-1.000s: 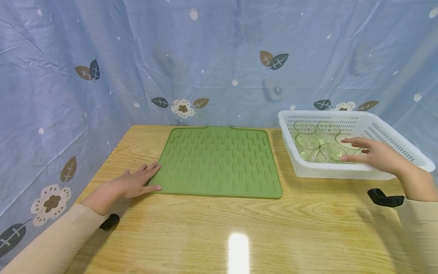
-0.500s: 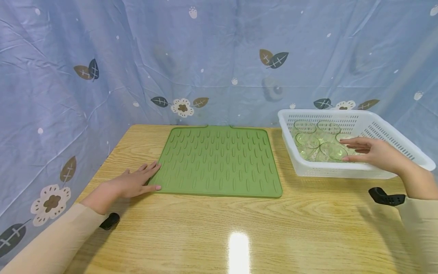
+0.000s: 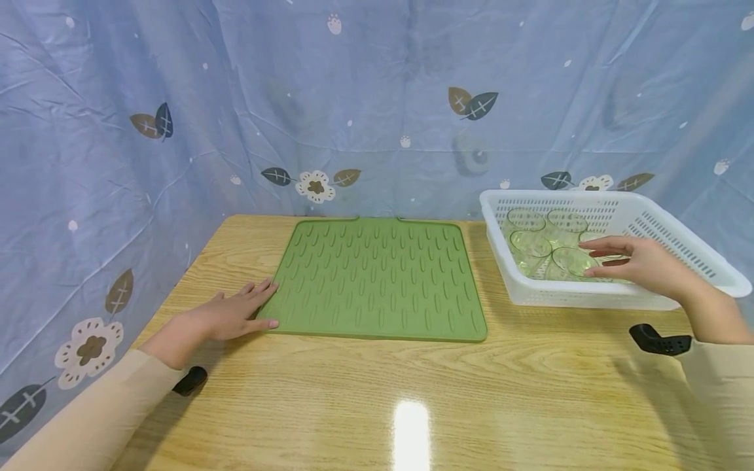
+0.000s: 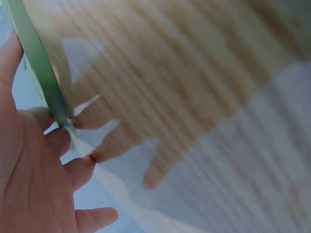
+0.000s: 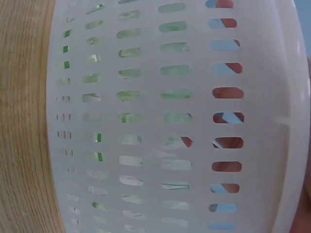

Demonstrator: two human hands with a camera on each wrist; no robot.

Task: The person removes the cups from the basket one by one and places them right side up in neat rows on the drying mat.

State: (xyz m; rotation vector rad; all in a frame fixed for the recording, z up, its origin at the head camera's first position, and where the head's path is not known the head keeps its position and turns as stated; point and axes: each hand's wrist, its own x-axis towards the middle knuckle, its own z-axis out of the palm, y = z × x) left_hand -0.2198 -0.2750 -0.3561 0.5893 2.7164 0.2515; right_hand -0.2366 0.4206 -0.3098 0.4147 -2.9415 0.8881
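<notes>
In the head view my left hand [image 3: 235, 314] rests at the left edge of a green ridged silicone mat [image 3: 383, 281], fingers stretched out. The left wrist view shows the mat's edge [image 4: 41, 58] by the thumb and fingertips. My right hand [image 3: 645, 265] reaches over the front rim of a white slotted plastic basket [image 3: 589, 296], thumb and fingers parted. Its fingertips are right at the rim of the front drinking glass [image 3: 568, 261], one of several clear, green-tinted glasses standing in the basket. In the right wrist view the basket wall [image 5: 262, 97] hides most of that hand.
A wooden table [image 3: 330, 399] lies under everything, with a bright light reflection near its front. A blue patterned curtain [image 3: 377, 118] hangs along the back and left side. Black wrist devices [image 3: 660, 340] sit under both forearms.
My right hand shifts slightly left over the basket, toward the front glass, and its fingers spread a little. The left hand, mat and basket stay in place.
</notes>
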